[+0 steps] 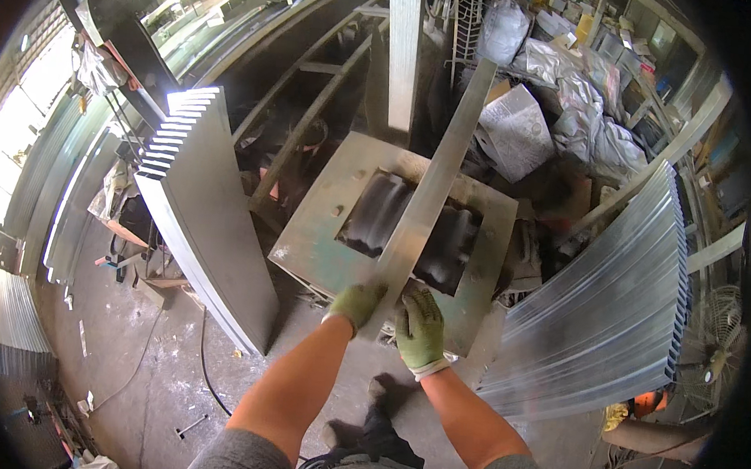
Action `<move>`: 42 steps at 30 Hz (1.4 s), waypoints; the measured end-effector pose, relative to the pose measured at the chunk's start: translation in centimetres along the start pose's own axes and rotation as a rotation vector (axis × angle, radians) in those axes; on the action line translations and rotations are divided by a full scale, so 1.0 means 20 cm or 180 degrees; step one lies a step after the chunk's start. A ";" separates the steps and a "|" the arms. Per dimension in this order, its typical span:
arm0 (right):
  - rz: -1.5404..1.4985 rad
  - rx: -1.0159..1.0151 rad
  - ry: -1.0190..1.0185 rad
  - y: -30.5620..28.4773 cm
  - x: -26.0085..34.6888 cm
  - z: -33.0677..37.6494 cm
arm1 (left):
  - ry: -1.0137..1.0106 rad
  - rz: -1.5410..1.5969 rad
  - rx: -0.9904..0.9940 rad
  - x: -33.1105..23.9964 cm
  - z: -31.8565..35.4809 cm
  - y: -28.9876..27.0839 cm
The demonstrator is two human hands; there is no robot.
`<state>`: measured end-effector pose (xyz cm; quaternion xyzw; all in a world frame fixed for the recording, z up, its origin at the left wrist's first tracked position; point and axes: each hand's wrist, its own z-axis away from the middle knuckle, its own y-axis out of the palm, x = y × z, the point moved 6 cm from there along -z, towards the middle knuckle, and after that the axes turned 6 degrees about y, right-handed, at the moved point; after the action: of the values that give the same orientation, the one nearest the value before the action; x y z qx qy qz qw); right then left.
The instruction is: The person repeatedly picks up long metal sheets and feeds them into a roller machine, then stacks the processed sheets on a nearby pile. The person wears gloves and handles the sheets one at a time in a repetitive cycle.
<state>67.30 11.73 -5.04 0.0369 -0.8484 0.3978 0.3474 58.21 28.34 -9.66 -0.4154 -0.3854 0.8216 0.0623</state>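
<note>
A long flat metal bar (434,191) lies slantwise over a worn metal worktable (316,222), its near end by my body. My left hand (356,306), in a green work glove, is closed on the bar's left edge close to that end. On the opposite edge, my right hand (421,328), gloved the same way, has its fingers curled against the bar; its fingertips are partly hidden. Beneath the bar, a rectangular opening in the tabletop shows a dark, ridged roller-like part (375,213).
To the left leans a stack of metal profiles (209,216); a second stack (599,308) stands at the right. An upright post (402,56) rises behind the table. Crumpled plastic sheeting (573,92) lies at the back right. A cable (206,366) runs over the floor, and a fan (718,333) stands far right.
</note>
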 end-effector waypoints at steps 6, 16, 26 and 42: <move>0.0154 0.0283 -0.0137 0.17 0.05 -0.03 | -0.0457 0.0214 0.0065 0.20 0.30 0.11; 0.0658 0.0127 -0.0460 0.14 -0.21 -0.49 | -0.0456 0.0315 -0.0113 -0.05 -0.25 -0.01; 0.0160 0.0126 -0.0379 0.13 0.00 -0.43 | -0.0572 0.0383 -0.0201 0.26 0.37 0.10; 0.0759 0.0709 -0.0849 0.48 0.33 0.18 | -0.1247 0.0682 -0.0008 0.83 1.62 0.54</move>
<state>57.02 17.05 -8.82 0.0267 -0.8360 0.5190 0.1762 26.19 8.98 -16.09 -0.2866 -0.3448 0.8880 -0.1019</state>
